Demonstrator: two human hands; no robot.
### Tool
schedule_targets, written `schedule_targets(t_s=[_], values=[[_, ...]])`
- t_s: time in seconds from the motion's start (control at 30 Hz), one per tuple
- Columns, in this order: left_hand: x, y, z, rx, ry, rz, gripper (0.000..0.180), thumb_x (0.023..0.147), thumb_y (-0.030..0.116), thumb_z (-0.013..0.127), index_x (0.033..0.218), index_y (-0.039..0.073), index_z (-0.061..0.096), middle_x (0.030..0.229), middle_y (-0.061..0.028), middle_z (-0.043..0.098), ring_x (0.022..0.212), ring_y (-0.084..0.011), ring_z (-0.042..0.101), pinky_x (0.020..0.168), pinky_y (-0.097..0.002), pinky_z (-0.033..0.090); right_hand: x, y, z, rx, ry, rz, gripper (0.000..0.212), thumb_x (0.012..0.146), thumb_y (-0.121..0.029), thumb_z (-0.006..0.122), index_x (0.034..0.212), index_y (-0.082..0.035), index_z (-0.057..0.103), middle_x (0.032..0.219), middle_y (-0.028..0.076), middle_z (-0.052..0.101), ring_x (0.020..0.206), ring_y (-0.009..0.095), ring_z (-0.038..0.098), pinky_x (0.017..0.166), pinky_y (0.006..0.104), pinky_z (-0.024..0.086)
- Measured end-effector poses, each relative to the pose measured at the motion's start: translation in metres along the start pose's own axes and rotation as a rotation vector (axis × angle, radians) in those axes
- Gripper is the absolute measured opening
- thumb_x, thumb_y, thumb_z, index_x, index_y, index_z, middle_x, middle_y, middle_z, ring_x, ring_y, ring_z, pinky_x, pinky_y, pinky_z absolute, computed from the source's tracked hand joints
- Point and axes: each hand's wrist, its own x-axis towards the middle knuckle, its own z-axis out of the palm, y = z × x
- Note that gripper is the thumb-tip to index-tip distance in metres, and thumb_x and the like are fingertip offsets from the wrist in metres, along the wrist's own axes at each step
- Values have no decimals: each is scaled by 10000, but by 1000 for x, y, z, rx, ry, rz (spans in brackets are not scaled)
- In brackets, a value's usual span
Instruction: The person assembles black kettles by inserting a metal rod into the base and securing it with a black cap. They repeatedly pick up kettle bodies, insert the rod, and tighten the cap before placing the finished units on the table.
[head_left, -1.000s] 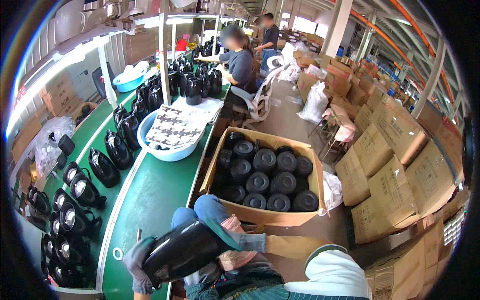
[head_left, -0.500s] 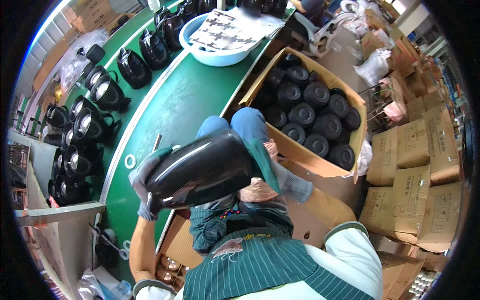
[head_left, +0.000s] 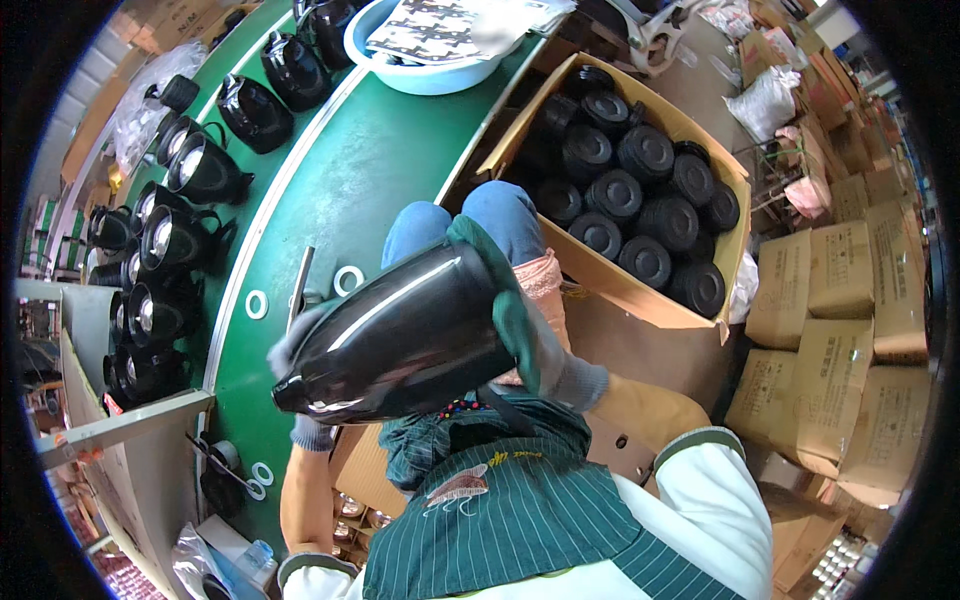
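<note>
A glossy black thermos jug body (head_left: 400, 335) lies tilted on its side above my lap, its spout end toward the lower left. My left hand (head_left: 292, 350), in a grey glove, is closed round the spout end, with its fingers mostly behind the jug. At the wide base end, my right hand (head_left: 530, 335), in a grey and green glove, grips the jug with fingers spread round the rim. A thin metal strip-like tool (head_left: 301, 280) stands out beyond my left hand. Beside it a white ring (head_left: 349, 280) lies on the green bench (head_left: 330, 190).
Several black jugs (head_left: 205, 168) stand along the bench's left side. A blue basin (head_left: 430, 80) holding patterned cloth sits at the far end. An open carton (head_left: 735, 240) of round black parts (head_left: 644, 262) stands to the right, before stacked cartons (head_left: 815, 380). Another white ring (head_left: 257, 304) lies left.
The jug has turned slightly, bringing its spout into sight at the lower left. My right hand has wrapped further round the base. The view has shifted a little.
</note>
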Motion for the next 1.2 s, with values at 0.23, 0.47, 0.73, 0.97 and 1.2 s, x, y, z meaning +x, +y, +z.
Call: schedule_targets(t_s=[0.23,0.47,0.73,0.97,1.2], values=[[-27,-29,61,303,285,270,560,776,211,860,1266,-5,696,1180,-180,748,1070,-314,739,950,-405,574,32,-24,-51,-98,60,103,499,1105,-243,483,1530,16,448,1511,128,540,1402,219,503,1229,359,356],[-42,-76,8,790,-391,560,614,837,332,753,1351,28,614,1398,-254,582,1239,-442,600,1082,-552,474,73,-74,-74,-432,-467,319,927,692,-176,953,1466,69,505,1459,157,582,1340,226,565,1176,372,426],[28,-174,-46,1074,106,-320,639,905,423,744,1428,111,549,1210,-218,679,1025,-418,686,875,-480,558,17,20,-39,-906,-367,17,1153,630,-458,971,1532,8,425,1444,175,567,1338,280,556,1147,423,427],[42,-26,-18,117,-86,-223,577,862,151,830,1382,27,614,1035,-129,765,899,-158,727,839,-363,600,-2,51,-17,-357,166,153,1033,978,-758,408,1629,20,209,1460,214,546,1312,269,569,1152,403,416],[29,81,52,763,-644,94,654,886,275,733,1436,1,506,1019,-210,709,958,-374,727,830,-445,580,32,32,-29,26,197,263,949,1017,-713,371,1602,26,264,1318,283,645,1192,360,672,1066,432,529]])
